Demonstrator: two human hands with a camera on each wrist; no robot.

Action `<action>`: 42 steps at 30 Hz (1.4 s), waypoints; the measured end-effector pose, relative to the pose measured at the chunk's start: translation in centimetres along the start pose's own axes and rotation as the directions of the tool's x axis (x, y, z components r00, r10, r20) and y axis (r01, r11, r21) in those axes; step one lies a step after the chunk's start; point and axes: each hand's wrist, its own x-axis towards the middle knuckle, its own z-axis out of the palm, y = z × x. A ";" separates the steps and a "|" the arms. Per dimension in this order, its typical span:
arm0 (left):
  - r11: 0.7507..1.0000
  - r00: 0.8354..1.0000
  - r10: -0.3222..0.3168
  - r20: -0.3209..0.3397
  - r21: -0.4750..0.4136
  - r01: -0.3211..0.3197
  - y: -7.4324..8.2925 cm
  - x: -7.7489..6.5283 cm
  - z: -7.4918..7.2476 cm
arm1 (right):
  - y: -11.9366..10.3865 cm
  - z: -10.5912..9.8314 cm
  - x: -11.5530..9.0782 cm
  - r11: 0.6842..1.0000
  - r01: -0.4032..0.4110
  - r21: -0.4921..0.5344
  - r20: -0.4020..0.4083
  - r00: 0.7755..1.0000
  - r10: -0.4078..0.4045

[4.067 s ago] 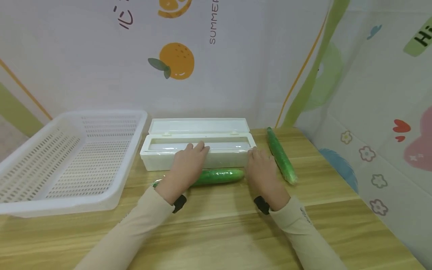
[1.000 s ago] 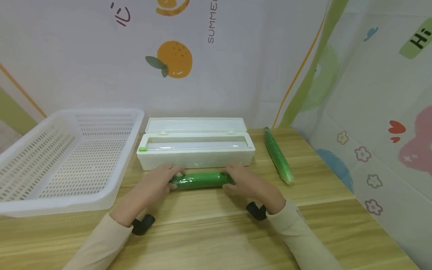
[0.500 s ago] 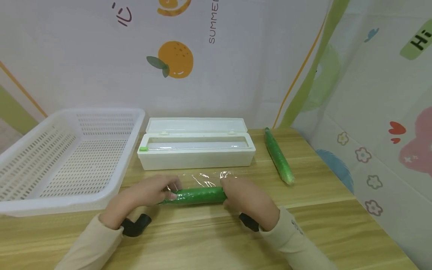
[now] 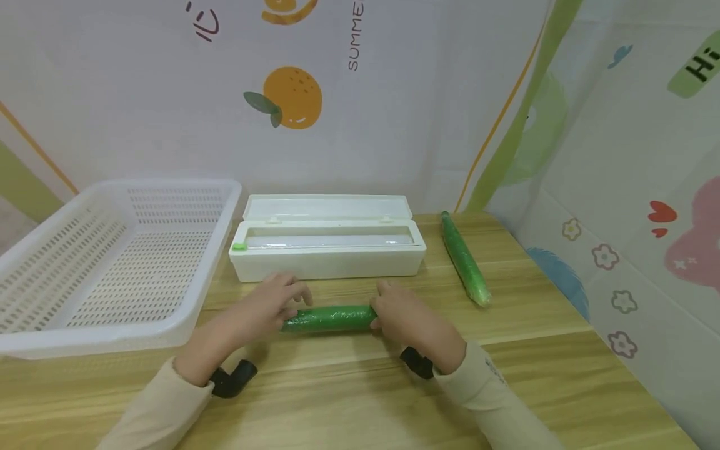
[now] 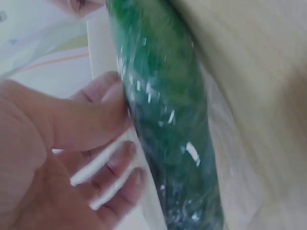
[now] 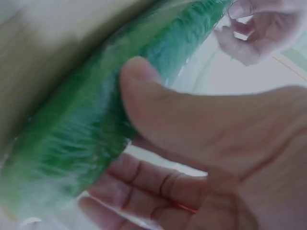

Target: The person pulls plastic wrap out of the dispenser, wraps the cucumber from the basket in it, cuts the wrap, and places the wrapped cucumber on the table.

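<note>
A green cucumber [image 4: 332, 319] in clear, shiny plastic film lies crosswise on the table, in front of the white cling film box [image 4: 326, 265]. My left hand [image 4: 261, 312] holds its left end; in the left wrist view the thumb and index finger pinch at the side of the wrapped cucumber [image 5: 163, 110], the other fingers loosely bent. My right hand [image 4: 413, 322] grips the right end. The right wrist view shows the right thumb pressed on the film-covered cucumber [image 6: 72, 134] and the fingers bent behind it. The right tip is hidden by the hand in the head view.
The box's lid [image 4: 329, 207] is raised, with a roll of film [image 4: 332, 242] inside and a green slider [image 4: 239, 247] at its left. A white slotted basket [image 4: 188, 325] stands on the left. Another cucumber [image 4: 465, 262] lies at the right of the wooden table [image 4: 349, 400].
Both hands have gone from the box to the cucumber. They drew it towards me, loose film showing beyond it, then moved it slightly away; that loose sheet no longer shows.
</note>
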 end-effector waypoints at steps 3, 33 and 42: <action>0.995 0.999 -0.024 -0.033 0.101 0.027 0.7 0.3 0.2 | 0.3 0.1 0.1 0.997 0.015 0.071 -0.024 1.000 -0.013; 0.952 0.995 -0.092 -0.044 0.289 0.100 0.3 0.0 1.2 | 1.2 1.4 1.1 1.000 0.016 0.012 -0.131 0.991 -0.015; 0.983 0.988 -0.151 -0.011 0.107 0.151 -0.4 -0.3 1.6 | 3.0 1.9 1.4 0.931 0.005 0.364 0.023 1.000 -0.014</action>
